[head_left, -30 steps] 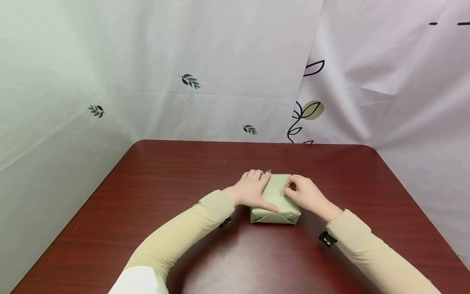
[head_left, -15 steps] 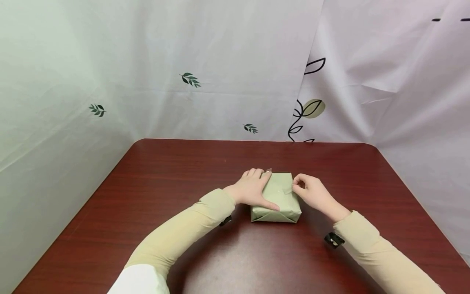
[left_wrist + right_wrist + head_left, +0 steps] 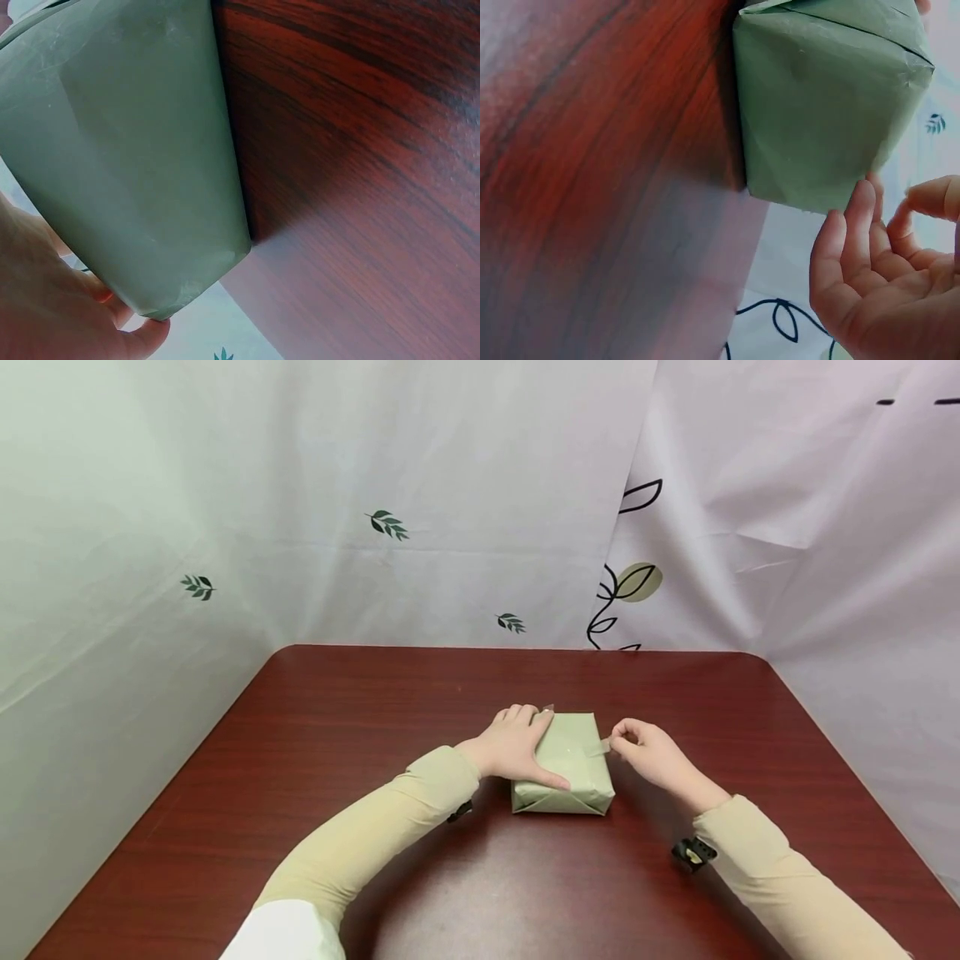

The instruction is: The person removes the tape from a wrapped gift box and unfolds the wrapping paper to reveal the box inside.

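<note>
A box wrapped in pale green paper [image 3: 566,747] sits on the table with a folded paper end facing the front. My left hand [image 3: 516,748] rests spread over its left side, thumb lying across the top near the front and fingers toward the far edge. Just right of the box, my right hand [image 3: 654,758] pinches the end of a clear tape strip [image 3: 601,747] between thumb and index finger. The strip's other end lies on the box top. In the right wrist view, the other right fingers [image 3: 859,225] extend close to the box side.
The dark red wooden table [image 3: 360,710] spreads around the box. A small clear tape tab [image 3: 549,708] sticks up at the box's far edge by the left fingertips. White curtains [image 3: 450,460] with leaf prints hang behind and at both sides.
My right hand has moved rightward from over the box top to beyond its right edge, drawing the tape end along. The left hand and box have stayed put.
</note>
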Action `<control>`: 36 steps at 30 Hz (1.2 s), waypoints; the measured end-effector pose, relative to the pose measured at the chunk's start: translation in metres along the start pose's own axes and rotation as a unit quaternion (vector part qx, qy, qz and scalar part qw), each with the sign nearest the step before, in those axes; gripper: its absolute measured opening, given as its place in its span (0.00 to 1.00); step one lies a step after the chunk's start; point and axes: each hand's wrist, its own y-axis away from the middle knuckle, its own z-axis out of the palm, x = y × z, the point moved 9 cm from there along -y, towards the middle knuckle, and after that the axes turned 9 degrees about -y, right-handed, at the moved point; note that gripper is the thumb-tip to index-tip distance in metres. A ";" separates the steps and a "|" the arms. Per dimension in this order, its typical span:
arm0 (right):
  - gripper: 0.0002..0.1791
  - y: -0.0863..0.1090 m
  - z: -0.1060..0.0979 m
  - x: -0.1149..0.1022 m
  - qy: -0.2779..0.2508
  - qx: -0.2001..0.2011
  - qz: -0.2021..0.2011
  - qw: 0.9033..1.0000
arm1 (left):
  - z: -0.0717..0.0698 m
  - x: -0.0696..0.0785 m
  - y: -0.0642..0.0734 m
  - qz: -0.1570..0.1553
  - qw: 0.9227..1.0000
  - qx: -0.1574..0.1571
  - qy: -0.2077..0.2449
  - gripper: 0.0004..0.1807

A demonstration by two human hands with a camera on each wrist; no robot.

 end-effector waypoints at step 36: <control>0.14 0.009 0.007 0.033 -0.155 -0.135 0.075 0.976 | 0.000 0.000 0.001 -0.001 1.000 -0.004 -0.007 0.61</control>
